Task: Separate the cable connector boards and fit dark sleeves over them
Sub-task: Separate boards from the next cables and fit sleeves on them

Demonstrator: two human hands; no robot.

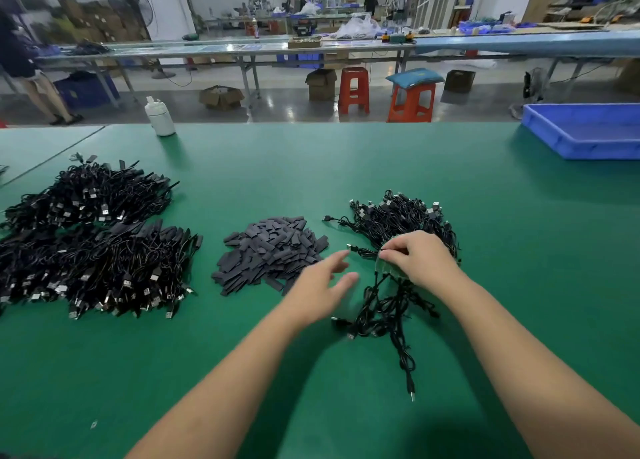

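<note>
My right hand (420, 256) grips a green strip of joined connector boards (388, 268) whose black cables (384, 311) trail toward me over the green table. Just behind it lies a heap of cables with USB plugs (398, 216). My left hand (320, 283) hovers with spread, relaxed fingers and holds nothing, between the board strip and the pile of dark sleeves (270, 252). On the left lies a large mass of black cables (93, 250), some with dark sleeves on their ends.
A white bottle (159, 117) stands at the table's far edge on the left. A blue plastic tray (588, 131) sits at the far right. Beyond the table are orange stools (353, 89), cardboard boxes, long benches and people.
</note>
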